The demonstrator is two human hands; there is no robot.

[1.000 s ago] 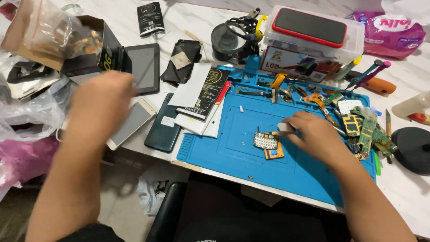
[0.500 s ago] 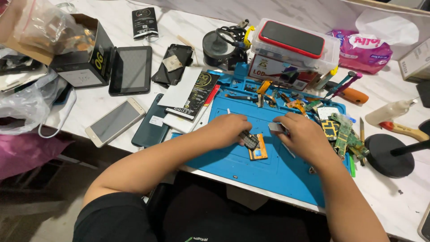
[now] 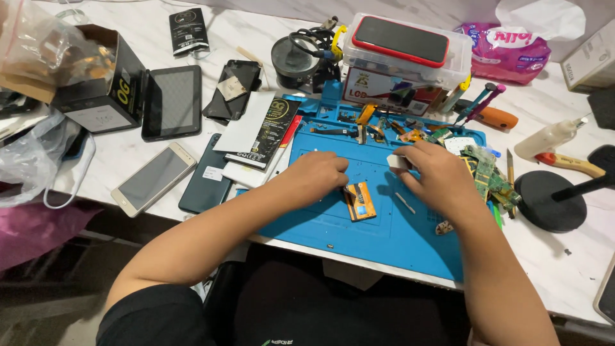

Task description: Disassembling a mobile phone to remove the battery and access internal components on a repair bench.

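A small orange circuit board (image 3: 360,201) lies on the blue work mat (image 3: 359,240). My left hand (image 3: 318,177) rests on the mat with its fingers curled, and the fingertips pinch the board's upper left edge. My right hand (image 3: 441,181) is just right of the board, apart from it. Its fingertips hold a small white piece (image 3: 397,161) above the mat. A thin grey strip (image 3: 405,202) lies on the mat under my right hand.
Green circuit boards (image 3: 490,176) and small tools crowd the mat's right and far edges. A clear plastic box (image 3: 403,67) with a red-edged phone on top stands behind. Phones (image 3: 152,179), a tablet (image 3: 172,102) and a black box lie left. A black round stand (image 3: 549,202) and bottle (image 3: 551,138) sit right.
My left hand came in from the phones on the left to the orange board on the mat. My right hand drew off the board to the right with the white piece.
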